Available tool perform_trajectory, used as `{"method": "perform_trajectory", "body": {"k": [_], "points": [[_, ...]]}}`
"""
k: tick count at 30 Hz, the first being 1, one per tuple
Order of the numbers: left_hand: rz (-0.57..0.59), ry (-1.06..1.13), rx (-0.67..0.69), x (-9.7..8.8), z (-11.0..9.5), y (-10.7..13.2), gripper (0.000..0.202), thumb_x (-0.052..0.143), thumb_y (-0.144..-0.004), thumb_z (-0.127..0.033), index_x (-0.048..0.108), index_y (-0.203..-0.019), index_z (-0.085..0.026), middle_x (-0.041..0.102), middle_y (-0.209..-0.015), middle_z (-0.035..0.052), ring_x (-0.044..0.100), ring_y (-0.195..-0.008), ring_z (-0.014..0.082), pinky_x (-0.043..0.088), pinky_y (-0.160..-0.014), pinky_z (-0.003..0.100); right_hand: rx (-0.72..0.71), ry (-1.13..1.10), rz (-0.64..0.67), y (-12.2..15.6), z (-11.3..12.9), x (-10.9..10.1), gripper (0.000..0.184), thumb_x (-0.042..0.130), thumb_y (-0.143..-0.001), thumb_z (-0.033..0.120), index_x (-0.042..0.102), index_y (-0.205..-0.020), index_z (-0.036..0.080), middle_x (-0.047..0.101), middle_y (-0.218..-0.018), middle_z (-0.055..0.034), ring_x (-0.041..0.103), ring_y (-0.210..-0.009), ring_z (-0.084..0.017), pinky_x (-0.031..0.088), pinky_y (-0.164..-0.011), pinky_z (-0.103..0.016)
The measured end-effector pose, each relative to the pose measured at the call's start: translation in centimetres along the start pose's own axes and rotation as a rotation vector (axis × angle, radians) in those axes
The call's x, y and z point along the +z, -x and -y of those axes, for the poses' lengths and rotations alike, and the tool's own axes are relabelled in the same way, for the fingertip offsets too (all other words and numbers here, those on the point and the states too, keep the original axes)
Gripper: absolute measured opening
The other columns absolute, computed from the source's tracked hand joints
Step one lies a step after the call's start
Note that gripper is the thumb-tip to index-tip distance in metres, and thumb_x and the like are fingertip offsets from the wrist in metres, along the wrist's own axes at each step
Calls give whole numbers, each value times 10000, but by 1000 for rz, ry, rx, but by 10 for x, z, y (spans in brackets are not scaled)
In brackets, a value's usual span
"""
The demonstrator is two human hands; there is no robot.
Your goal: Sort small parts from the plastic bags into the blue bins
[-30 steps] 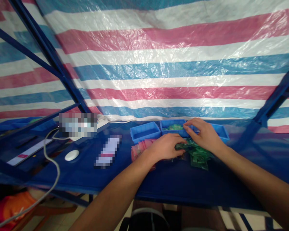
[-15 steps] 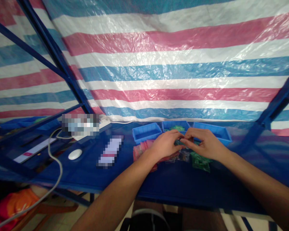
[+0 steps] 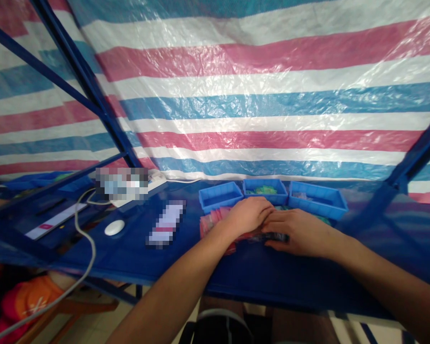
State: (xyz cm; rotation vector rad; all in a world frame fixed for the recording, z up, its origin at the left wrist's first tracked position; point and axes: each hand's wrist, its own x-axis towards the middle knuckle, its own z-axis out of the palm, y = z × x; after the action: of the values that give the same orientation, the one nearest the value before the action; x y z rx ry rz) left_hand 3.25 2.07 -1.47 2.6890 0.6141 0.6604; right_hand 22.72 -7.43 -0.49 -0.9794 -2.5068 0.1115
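My left hand is closed over a pile of small plastic bags, its fingertips partly hidden behind my other hand. What it pinches does not show. My right hand reaches in from the right, fingers and thumb around a small dark plastic bag at the pile's front. Pink plastic bags lie beneath and left of my left hand. Green bags show only at an edge behind my right hand.
Behind the hands stand a left blue bin, a middle blue bin with green bags, and a right blue bin with a few pale pieces. A white mouse, a blurred phone-like slab and a cable lie left.
My right hand has left the pinch beside my left hand, turned palm down and moved lower onto the dark bags. It now covers most of the green bags. My left hand stays nearly in place.
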Motion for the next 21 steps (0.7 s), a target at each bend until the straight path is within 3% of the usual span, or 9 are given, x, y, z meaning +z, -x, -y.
{"method": "perform_trajectory", "body": {"k": [3,8,15,18,21], "points": [[-1,-1,-25,0,0,0,234,584,-1005,-267,807,-1049,-216,807,-1075,81,750,-1021,232,583,-962,331,-27,19,113,-2,0,2,147,674,-969,194,768,-1065,254,789,-1110,-62,751,-1060,-261,565,-953,-373],[43,-66,-52,-4,-4,1,274,552,-1024,-275,805,-1090,-192,807,-1097,95,750,-1017,231,572,-913,322,-34,29,149,-5,-1,5,179,561,-1006,124,704,-1009,232,735,-1110,-71,719,-1027,-246,548,-936,-371],[85,-87,-65,-13,-13,0,349,465,-1076,-283,778,-962,-178,801,-1010,86,730,-909,202,521,-816,284,-37,-55,118,-3,-2,11,234,512,-980,55,672,-1018,221,682,-1068,-68,679,-1002,-234,536,-922,-369],[87,-72,-53,-12,-12,0,294,511,-1054,-274,781,-988,-178,802,-1003,81,728,-924,213,517,-838,292,-44,-140,88,-3,-2,6,260,519,-938,21,671,-998,223,687,-1059,-64,672,-976,-219,536,-901,-349],[17,5,-40,-11,-11,-2,306,486,-1068,-258,772,-1008,-167,798,-1027,81,727,-965,222,520,-886,307,-37,-196,20,-4,-3,-4,287,532,-901,-1,670,-996,232,702,-1070,-59,679,-984,-216,537,-909,-345]]}}
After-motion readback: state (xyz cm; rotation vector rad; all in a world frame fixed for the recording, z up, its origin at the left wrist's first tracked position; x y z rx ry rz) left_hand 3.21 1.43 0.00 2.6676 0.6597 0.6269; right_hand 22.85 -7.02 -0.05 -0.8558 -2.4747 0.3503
